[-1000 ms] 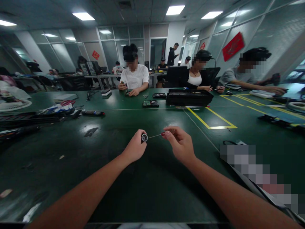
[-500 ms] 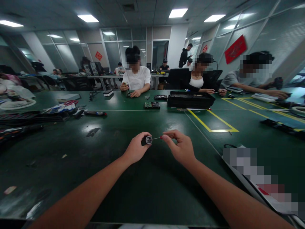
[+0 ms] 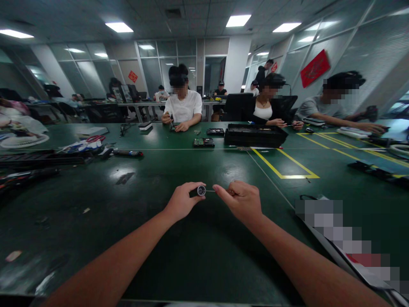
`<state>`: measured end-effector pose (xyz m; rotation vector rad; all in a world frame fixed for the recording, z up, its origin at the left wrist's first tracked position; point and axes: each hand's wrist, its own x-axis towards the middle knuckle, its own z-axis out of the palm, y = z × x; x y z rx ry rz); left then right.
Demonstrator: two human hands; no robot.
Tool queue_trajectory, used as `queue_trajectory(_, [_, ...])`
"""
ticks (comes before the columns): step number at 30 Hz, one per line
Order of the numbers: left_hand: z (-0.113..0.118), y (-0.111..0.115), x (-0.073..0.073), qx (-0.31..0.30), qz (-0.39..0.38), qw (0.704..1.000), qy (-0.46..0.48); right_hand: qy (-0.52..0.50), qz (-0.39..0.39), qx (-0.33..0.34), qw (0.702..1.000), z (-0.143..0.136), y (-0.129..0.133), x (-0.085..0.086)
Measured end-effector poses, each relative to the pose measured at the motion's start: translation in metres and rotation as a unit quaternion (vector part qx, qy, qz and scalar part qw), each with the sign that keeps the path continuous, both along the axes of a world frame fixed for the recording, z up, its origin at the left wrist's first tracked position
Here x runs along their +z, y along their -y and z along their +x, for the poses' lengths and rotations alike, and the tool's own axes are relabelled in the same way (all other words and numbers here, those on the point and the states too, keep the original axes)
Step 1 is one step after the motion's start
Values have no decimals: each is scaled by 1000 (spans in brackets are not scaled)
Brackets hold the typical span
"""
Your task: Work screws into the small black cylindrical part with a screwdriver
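Observation:
My left hand [image 3: 182, 201] is closed round a small dark cylinder with a silver rim [image 3: 201, 190], its round end facing me. The inside of the rim is too small to make out. A thin metal shaft of what looks like a screwdriver [image 3: 210, 191] runs level from the cylinder's right side to my right hand [image 3: 244, 198]. That hand is curled round the handle, thumb stretched along it toward the shaft, and hides most of it. Both hands are just above the green table [image 3: 204, 260].
Across the table, a person in a white shirt [image 3: 183, 106] works near a hard drive [image 3: 203, 142] and a long black tray [image 3: 255, 135]. Tools and cables [image 3: 84, 144] lie at the left. A white bag-like item [image 3: 338, 238], partly blurred, lies at the right.
My right hand has curled further round the screwdriver, and the red part by its thumb is now hidden. The left hand and cylinder have shifted slightly down and right.

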<state>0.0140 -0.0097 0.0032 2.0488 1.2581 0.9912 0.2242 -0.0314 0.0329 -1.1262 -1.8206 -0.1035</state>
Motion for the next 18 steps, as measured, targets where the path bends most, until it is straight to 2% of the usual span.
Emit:
queue_trajectory(7, [-2, -2, -2, 4, 21, 999, -27, 8, -34, 12, 999, 2, -3, -1])
queue_trajectory(13, [-4, -3, -1, 3, 30, 999, -34, 1, -86, 107, 991, -1, 0, 2])
queue_trajectory(15, [-5, -3, -1, 4, 31, 999, -33, 9, -108, 111, 988, -2, 0, 3])
queue_trajectory(18, [-6, -2, 0, 4, 32, 999, -31, 14, -127, 81, 988, 0, -1, 4])
